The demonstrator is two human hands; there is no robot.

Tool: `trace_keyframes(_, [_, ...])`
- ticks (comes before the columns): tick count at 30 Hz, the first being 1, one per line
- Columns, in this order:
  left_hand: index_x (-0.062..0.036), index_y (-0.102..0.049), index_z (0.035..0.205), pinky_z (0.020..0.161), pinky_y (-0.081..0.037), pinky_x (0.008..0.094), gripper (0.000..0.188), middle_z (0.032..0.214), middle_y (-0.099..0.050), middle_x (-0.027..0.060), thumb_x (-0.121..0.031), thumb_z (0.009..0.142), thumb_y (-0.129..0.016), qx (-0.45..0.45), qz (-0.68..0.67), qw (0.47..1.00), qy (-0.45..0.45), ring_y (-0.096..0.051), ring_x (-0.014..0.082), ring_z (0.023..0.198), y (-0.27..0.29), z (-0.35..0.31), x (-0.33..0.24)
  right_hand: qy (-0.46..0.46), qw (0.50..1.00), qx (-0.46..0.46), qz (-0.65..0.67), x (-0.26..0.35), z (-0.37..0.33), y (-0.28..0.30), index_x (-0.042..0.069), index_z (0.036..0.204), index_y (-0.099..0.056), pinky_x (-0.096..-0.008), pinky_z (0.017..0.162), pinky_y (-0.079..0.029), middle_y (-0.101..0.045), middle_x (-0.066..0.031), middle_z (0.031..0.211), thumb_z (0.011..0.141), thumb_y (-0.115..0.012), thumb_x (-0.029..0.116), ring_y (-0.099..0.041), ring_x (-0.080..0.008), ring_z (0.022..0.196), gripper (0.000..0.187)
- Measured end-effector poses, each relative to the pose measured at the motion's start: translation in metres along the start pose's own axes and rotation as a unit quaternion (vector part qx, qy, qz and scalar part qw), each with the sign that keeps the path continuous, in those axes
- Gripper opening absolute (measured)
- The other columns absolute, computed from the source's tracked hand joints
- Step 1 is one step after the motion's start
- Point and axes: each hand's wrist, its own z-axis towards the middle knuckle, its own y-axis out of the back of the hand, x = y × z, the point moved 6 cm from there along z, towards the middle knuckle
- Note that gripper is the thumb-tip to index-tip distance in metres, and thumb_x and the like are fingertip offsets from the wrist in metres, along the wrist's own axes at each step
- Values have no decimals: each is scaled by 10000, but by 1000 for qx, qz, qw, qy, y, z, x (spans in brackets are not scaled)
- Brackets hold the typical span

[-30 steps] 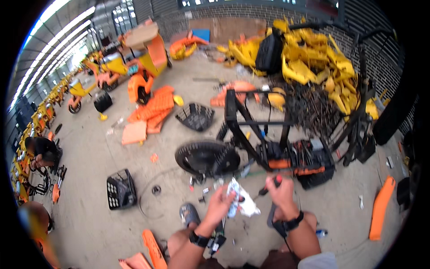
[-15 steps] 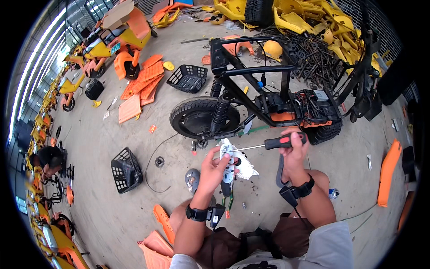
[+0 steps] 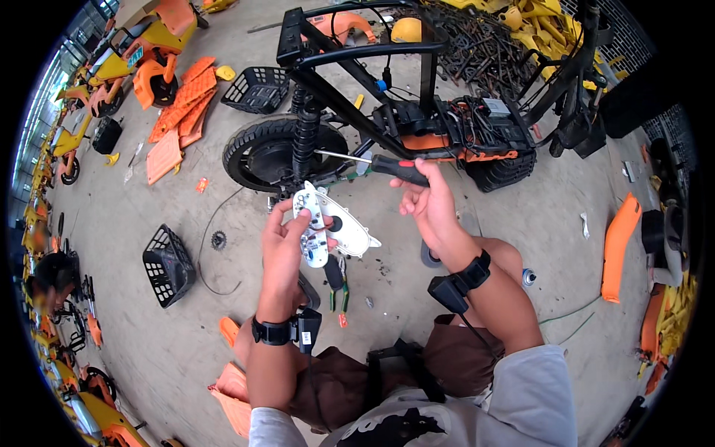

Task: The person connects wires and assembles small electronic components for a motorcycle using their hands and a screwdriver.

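My left hand [image 3: 280, 252] is closed round a long white panel [image 3: 313, 252] with small dark and bluish parts on its face, the thumb pressing on it. A larger white cover [image 3: 356, 235] with a dark round opening lies just behind and to the right of the panel; whether it touches the panel I cannot tell. In my right hand [image 3: 433, 200] is a screwdriver [image 3: 398, 168] with a black and red handle, gripped by thumb and fingers. Its shaft points left, clear of the panel and in front of the scooter's shock absorber [image 3: 304, 145].
A stripped black scooter frame [image 3: 357, 82] with its rear wheel [image 3: 249, 156] stands ahead. Green-handled pliers [image 3: 344, 294] lie below the white parts. Black baskets [image 3: 170, 264], a small sprocket [image 3: 218, 239] and orange panels [image 3: 179, 112] are on the left; a long orange strip [image 3: 620, 246] is right.
The screwdriver's tip has come off the white panel and risen away from it. My left hand keeps its hold, with the panel's face turned somewhat. The whole view has shifted.
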Motion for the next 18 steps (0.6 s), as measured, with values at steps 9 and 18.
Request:
trace_keyframes(9, [-37, -454, 1083, 463, -524, 320, 197, 772, -629, 148, -176, 946, -423, 37, -50, 998, 23, -606, 233, 523, 7, 4, 5, -113, 986, 88, -89, -32, -6, -17, 22, 1229, -461, -264, 642, -465, -628, -93, 1013, 834, -524, 124, -604, -152, 780, 413])
trace_keyframes(18, [-113, -453, 1063, 307, -414, 245, 237, 611, -513, 73, -270, 886, -465, 59, -109, 991, 45, -492, 178, 392, 3, -9, -2, -237, 945, 211, -80, -79, -14, -34, -10, 1149, -474, -309, 642, -511, -608, -141, 983, 673, -465, -45, -634, -225, 868, 477])
